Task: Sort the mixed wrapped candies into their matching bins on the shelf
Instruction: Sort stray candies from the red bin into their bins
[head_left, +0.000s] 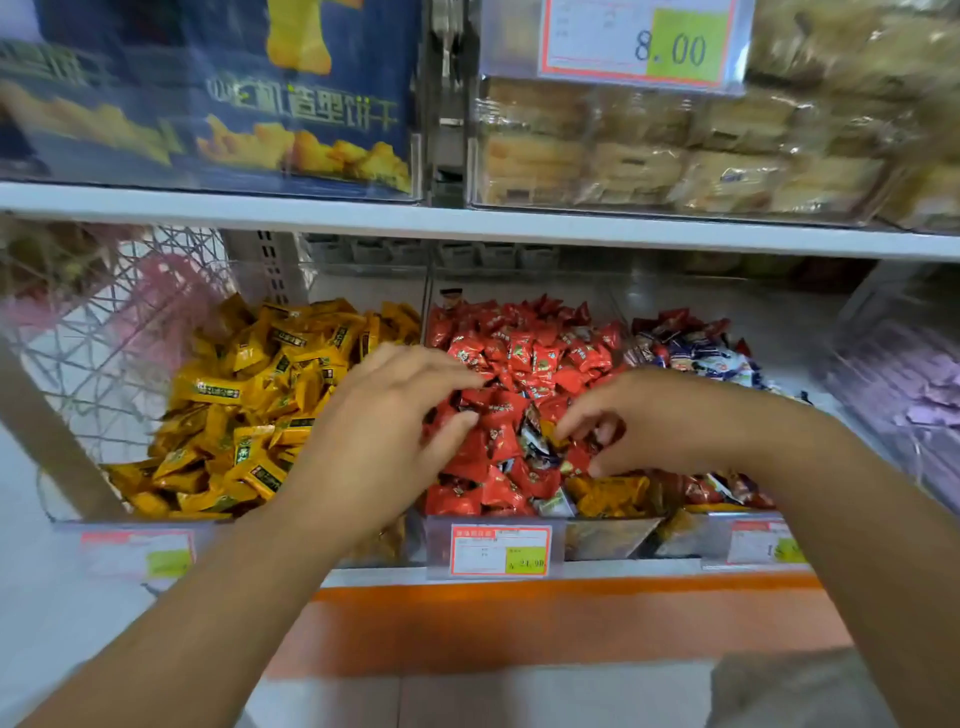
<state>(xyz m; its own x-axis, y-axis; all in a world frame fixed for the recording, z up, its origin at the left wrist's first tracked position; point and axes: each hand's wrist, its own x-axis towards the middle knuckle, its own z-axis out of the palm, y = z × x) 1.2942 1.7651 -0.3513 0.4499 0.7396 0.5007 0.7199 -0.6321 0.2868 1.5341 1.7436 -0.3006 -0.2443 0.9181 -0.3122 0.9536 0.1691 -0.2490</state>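
From my remote seat I see both hands over the middle bin (613, 540) of the lower shelf, which holds the red candies (519, 358). The left hand (384, 431) lies flat over the left part of the red heap with its fingers spread and nearly straight. Its grip is wide open and holds nothing, and its fingertips (467, 379) touch the wrappers. The right hand (654, 421) reaches in from the right with its fingers curled down. Their tips are in a knot of mixed wrappers (535, 447) near the front of the heap, some dark, some blue and white. I cannot tell whether this grip has closed on a piece or only touches them.

A few stray yellow candies (608, 493) lie at the front of the red bin, just under the right hand. The yellow candies (249, 405) fill the bin to the left, and blue and white candies (711, 358) lie in the bin to the right. A price tag (501, 551) hangs on the front of the middle bin. On the upper shelf (467, 218) stand a blue box (208, 93) and packed cakes (675, 156).
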